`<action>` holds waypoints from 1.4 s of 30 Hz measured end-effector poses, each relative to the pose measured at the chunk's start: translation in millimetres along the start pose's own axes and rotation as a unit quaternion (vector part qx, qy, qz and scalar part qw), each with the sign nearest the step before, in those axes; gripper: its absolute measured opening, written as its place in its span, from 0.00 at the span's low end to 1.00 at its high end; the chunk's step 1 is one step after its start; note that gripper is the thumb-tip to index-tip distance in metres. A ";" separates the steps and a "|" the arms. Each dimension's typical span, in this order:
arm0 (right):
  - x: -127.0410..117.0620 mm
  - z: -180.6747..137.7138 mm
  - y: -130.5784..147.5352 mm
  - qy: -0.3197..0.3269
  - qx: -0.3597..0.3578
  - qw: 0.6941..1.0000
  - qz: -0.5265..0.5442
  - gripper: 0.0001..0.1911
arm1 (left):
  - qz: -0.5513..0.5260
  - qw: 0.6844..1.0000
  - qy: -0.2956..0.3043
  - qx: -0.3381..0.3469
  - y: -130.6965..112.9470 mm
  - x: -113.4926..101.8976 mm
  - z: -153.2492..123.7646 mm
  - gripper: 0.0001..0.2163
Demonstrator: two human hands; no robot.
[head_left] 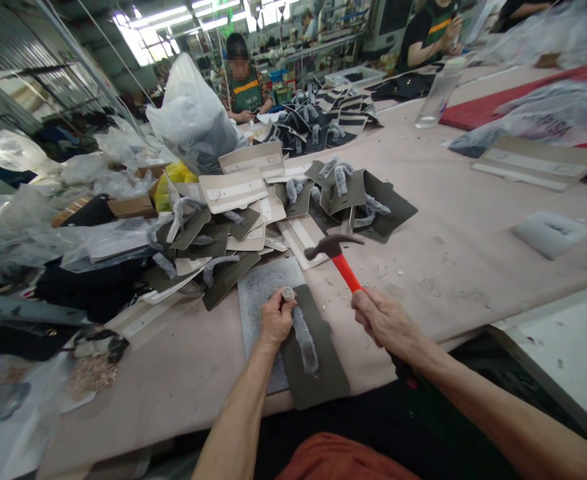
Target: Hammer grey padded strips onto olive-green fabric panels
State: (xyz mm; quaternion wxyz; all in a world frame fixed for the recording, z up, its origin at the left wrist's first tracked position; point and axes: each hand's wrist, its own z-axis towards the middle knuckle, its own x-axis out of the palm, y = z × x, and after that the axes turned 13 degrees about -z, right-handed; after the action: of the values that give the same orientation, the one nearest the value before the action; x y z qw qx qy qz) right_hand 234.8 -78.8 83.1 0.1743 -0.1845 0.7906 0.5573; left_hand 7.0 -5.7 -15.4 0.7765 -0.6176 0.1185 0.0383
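Note:
My right hand (380, 317) is closed round the handle of a claw hammer (346, 272) with a red grip and a dark head, raised over the table. My left hand (276, 319) grips a short metal punch (288, 293), its round top facing up. Under the punch lies a dark olive panel (326, 360) with a plastic-wrapped handle (306, 340) along it. The panel rests partly on a grey metal plate (253, 293). The punch's lower end is hidden by my fingers.
Beyond the plate is a heap of olive and beige panels (236, 190) with wrapped handles. A clear bottle (436, 100) and a whitish block (550, 233) stand on the right. Plastic bags (190, 113) crowd the left. A co-worker (246, 87) sits across the table.

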 end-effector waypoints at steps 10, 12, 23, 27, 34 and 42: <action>-31.9 0.0 62.7 -0.124 -0.285 0.871 -0.380 0.15 | 0.007 1.000 0.004 0.009 3.8 -0.4 -1.1 0.08; -38.1 -6.0 80.3 -0.248 -0.303 0.880 -0.268 0.16 | -0.001 1.000 0.004 0.005 4.4 -0.4 -1.1 0.08; -9.7 11.0 -16.7 -0.011 -0.168 0.872 -0.459 0.18 | -0.001 1.000 0.010 0.001 2.0 -1.1 -1.1 0.09; -9.7 16.5 -49.8 0.006 -0.066 0.896 -0.439 0.19 | -0.016 1.000 0.009 -0.009 3.3 -0.7 -0.5 0.08; 37.3 16.7 -44.8 -0.152 -0.244 0.849 -0.444 0.22 | -0.023 0.999 -0.013 -0.020 1.4 -1.6 -1.6 0.08; 104.2 13.4 -5.8 0.056 -0.380 0.814 -0.436 0.12 | -0.230 0.939 -0.223 -0.126 -0.2 -3.5 14.6 0.14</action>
State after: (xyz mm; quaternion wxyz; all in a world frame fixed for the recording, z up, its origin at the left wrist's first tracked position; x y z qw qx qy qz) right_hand 147.8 -78.2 24.0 0.2702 -0.5923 0.3608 0.6678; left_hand 5.7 8.6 -11.3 0.6865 -0.6963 -0.2091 0.0101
